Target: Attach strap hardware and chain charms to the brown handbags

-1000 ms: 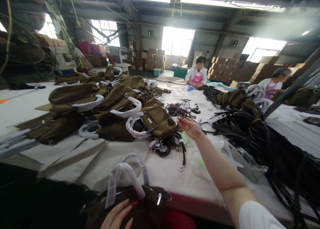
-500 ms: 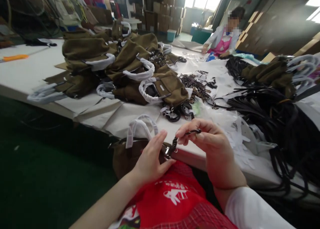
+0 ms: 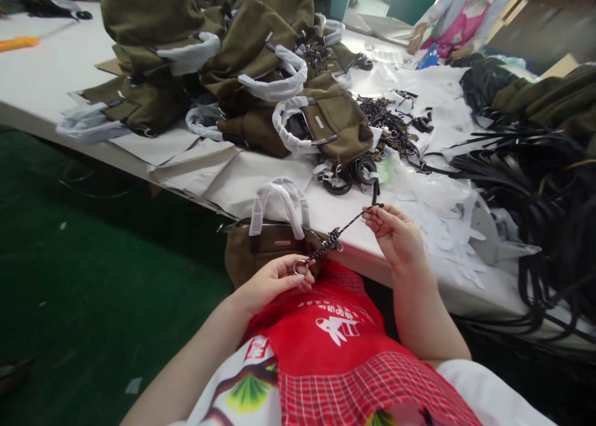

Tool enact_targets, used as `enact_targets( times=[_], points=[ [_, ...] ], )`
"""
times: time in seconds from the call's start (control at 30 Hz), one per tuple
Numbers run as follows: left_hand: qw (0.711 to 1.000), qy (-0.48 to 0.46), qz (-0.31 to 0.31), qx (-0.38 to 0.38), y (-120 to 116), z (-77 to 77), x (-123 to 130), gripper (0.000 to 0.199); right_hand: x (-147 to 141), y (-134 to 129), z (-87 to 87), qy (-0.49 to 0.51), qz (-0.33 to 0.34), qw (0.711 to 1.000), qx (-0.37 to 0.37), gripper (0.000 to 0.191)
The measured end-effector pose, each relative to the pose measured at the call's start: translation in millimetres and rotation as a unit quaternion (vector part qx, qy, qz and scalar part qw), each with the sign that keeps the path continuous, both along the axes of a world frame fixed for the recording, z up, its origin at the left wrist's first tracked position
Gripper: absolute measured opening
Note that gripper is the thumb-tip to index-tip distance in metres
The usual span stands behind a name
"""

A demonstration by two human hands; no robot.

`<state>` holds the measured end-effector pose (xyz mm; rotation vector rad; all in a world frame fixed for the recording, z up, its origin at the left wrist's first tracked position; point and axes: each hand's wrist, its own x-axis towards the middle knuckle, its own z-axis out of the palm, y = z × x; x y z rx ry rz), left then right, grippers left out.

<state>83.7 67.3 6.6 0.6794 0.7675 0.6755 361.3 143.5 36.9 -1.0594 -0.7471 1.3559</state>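
A dark braided cord charm [image 3: 321,247] with a metal ring stretches between my hands. My left hand [image 3: 279,277] is closed on its ring end. The fingertips of my right hand [image 3: 393,230] pinch the thin free end of the cord, drawn up to the right. Just behind my left hand, an olive handbag [image 3: 246,246] leans against the table edge, upright, with its handles [image 3: 279,205] wrapped in white. The charm passes in front of the bag's right side; whether it is fastened to the bag I cannot tell.
Olive bags [image 3: 256,41] are heaped on the white table [image 3: 56,84]. Rolled black straps [image 3: 338,181] and a pile of braided cords [image 3: 386,125] lie beside them. Black straps [image 3: 526,184] hang over the edge at right. A co-worker in a pink apron [image 3: 459,28] sits across.
My right hand has moved right, pulling the cord out long. My left hand, spread before, is now closed on the ring end. The view has tipped downward.
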Motion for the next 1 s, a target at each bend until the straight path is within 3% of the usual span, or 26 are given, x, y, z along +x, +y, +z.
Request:
enact_targets(
  times=[0.17,0.33,0.37,0.43,0.5,0.57,0.67,0.77,0.87,0.93,1.0],
  points=[
    [0.999,0.001,0.048,-0.017,0,-1.6,3,0.044,6,3,-20.2,-0.186,-0.051,0.981,0.021,0.021],
    [0.996,0.030,0.083,-0.027,3,7.9,10,0.050,-13,-14,-16.7,-0.451,-0.130,0.871,0.143,0.033],
    [0.994,0.032,0.095,-0.034,3,10.0,11,0.051,-21,-22,-13.4,-0.469,-0.118,0.859,0.167,0.027],
    [0.991,0.029,0.124,-0.044,2,12.7,13,0.055,-41,-38,-7.9,-0.479,-0.020,0.856,0.195,0.013],
    [0.988,0.013,0.148,-0.049,1,12.6,15,0.057,-62,-53,-6.7,-0.482,0.103,0.846,0.204,0.012],
    [0.986,-0.001,0.158,-0.049,0,9.9,18,0.057,-79,-63,-10.3,-0.501,0.162,0.826,0.202,0.011],
    [0.985,0.024,0.170,-0.014,0,5.3,20,0.052,-92,-68,-17.9,-0.519,0.168,0.813,0.201,0.017],
    [0.983,0.057,0.174,0.030,-1,5.7,20,0.051,-90,-65,-17.7,-0.484,0.166,0.833,0.209,0.019],
    [0.990,0.023,0.136,0.025,-3,10.4,18,0.053,-83,-61,-10.6,-0.439,0.178,0.844,0.251,0.037],
    [0.993,-0.017,0.114,0.003,-5,13.0,18,0.046,-81,-59,-7.9,-0.422,0.221,0.829,0.294,0.040],
    [0.993,-0.055,0.096,-0.027,-6,14.1,19,0.034,-81,-58,-9.2,-0.420,0.241,0.811,0.328,0.030]
  ],
)
